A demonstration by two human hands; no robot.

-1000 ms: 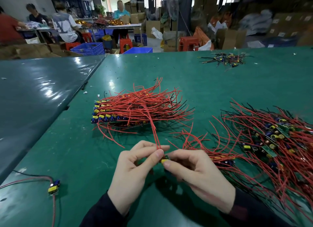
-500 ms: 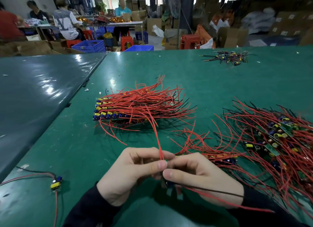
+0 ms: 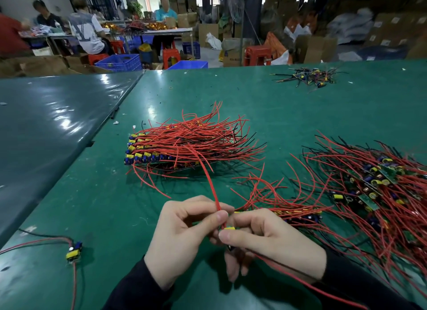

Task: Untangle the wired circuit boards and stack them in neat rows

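My left hand [image 3: 182, 235] and my right hand [image 3: 272, 242] meet near the table's front edge and both pinch one small wired circuit board [image 3: 229, 228] with a yellow part. Its red wire [image 3: 208, 178] rises from my fingers toward the stack; a red and a black lead trail right under my right wrist. A neat stack of boards [image 3: 147, 153] with yellow and blue parts lies beyond, red wires fanning right. A tangled pile of wired boards [image 3: 374, 189] covers the right side.
A single loose board [image 3: 74, 252] with red and black leads lies at the front left. A small heap of dark-wired parts [image 3: 309, 77] sits far back right. The green table [image 3: 231, 97] joins a second table on the left. People work at a far bench.
My hands drew slightly nearer and turned the board; its trailing red and black leads now stretch out to the right beneath my right wrist. The stack and pile stayed put.
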